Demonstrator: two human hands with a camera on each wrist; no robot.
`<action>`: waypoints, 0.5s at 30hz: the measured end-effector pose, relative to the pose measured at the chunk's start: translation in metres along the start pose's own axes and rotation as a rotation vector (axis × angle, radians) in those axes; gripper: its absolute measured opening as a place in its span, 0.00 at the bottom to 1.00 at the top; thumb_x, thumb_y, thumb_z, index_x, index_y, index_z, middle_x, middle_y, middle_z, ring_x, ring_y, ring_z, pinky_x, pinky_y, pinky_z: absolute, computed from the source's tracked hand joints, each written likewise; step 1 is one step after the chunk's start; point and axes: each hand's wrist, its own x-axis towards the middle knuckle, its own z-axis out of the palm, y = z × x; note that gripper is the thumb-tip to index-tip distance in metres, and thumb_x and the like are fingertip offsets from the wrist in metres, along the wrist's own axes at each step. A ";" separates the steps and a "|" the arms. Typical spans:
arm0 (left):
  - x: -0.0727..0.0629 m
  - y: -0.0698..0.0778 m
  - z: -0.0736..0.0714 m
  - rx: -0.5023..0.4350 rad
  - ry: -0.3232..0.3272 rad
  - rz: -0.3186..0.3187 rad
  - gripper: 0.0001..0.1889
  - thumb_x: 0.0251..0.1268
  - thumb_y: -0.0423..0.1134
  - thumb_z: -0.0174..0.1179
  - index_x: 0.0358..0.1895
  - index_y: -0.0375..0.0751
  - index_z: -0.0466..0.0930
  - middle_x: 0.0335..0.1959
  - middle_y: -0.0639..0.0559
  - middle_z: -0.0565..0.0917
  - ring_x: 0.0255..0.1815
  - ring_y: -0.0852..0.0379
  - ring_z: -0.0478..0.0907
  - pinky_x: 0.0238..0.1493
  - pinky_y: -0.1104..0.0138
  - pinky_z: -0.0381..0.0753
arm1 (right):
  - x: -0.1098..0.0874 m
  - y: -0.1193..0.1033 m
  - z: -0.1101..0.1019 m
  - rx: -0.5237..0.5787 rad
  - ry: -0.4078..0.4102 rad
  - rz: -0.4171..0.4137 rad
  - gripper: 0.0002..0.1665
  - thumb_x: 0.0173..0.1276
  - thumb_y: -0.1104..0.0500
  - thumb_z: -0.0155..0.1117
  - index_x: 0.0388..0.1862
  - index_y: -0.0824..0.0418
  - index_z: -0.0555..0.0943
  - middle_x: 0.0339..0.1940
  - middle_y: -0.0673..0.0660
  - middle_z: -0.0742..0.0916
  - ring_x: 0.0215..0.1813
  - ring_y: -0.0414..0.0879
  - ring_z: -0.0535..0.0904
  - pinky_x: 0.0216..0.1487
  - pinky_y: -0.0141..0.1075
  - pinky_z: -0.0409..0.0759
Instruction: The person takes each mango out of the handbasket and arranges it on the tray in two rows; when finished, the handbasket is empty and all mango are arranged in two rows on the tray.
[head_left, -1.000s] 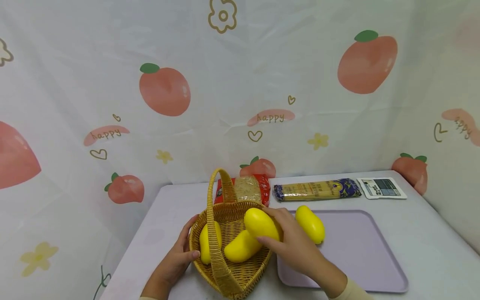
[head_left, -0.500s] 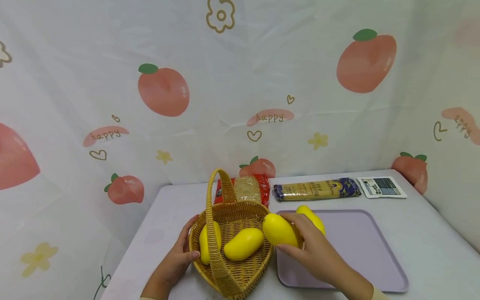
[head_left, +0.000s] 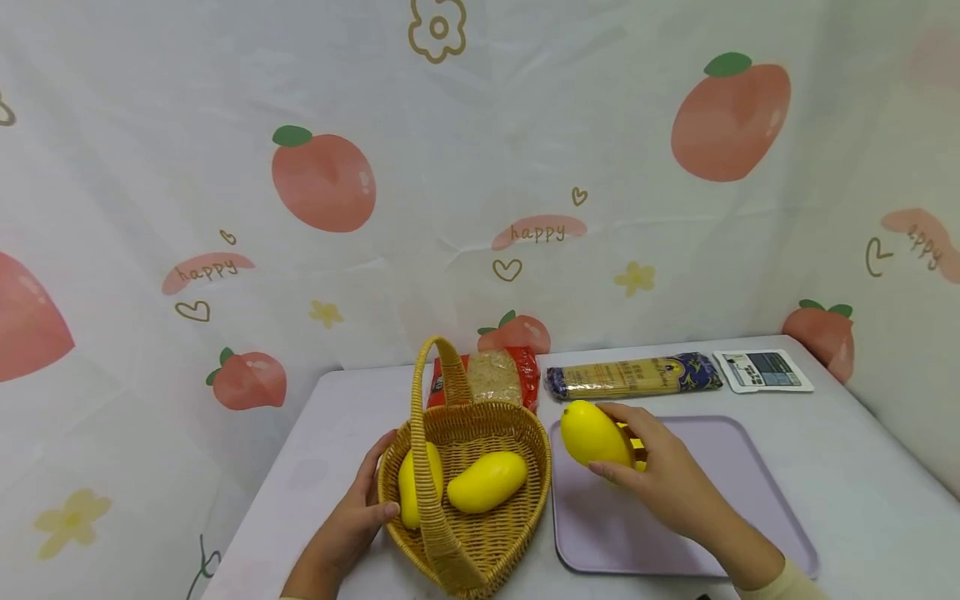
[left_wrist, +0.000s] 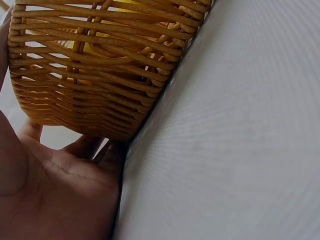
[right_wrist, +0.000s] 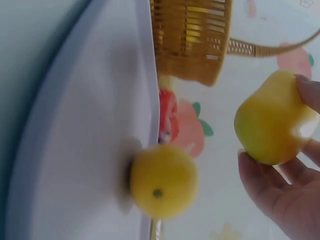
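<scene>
Slanting lengthwise, the held mango [head_left: 595, 435] points upper-left in head view.

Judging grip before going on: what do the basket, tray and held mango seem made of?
Basket: wicker-like, slightly glossy; woven strands show. Tray: probably plastic, matte; smooth lilac, raised rim. Mango: possibly plastic or foam, satin; mostly even yellow, though maybe real.

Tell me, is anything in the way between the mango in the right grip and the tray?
Nothing visible stands between the held mango and the near part of the tray. Another mango lies on the tray, mostly behind the right grip in the head view.
</scene>
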 end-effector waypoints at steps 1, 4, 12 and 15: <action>0.000 0.000 0.000 0.003 0.003 -0.004 0.56 0.66 0.34 0.72 0.91 0.61 0.46 0.90 0.47 0.43 0.83 0.62 0.57 0.74 0.71 0.61 | 0.001 0.001 -0.002 0.000 0.002 0.005 0.41 0.69 0.53 0.83 0.77 0.57 0.76 0.68 0.59 0.83 0.59 0.55 0.82 0.52 0.43 0.87; 0.000 0.000 0.001 0.003 0.011 -0.017 0.56 0.65 0.33 0.71 0.90 0.62 0.47 0.90 0.48 0.44 0.83 0.61 0.56 0.73 0.72 0.61 | 0.003 0.005 -0.009 -0.003 0.007 0.024 0.42 0.70 0.53 0.82 0.78 0.58 0.75 0.71 0.61 0.81 0.61 0.58 0.81 0.53 0.46 0.88; 0.000 0.002 0.003 0.004 0.020 -0.019 0.55 0.65 0.34 0.71 0.90 0.62 0.47 0.90 0.49 0.44 0.84 0.58 0.55 0.73 0.71 0.62 | 0.009 0.012 -0.027 -0.041 0.015 0.088 0.44 0.73 0.49 0.79 0.80 0.61 0.71 0.70 0.66 0.80 0.62 0.63 0.82 0.56 0.58 0.86; -0.001 0.003 0.003 0.005 0.023 -0.019 0.55 0.66 0.35 0.72 0.90 0.63 0.47 0.90 0.49 0.44 0.84 0.59 0.55 0.73 0.71 0.62 | 0.010 0.015 -0.033 -0.039 0.018 0.103 0.46 0.74 0.49 0.79 0.82 0.63 0.69 0.70 0.68 0.80 0.60 0.65 0.83 0.53 0.57 0.87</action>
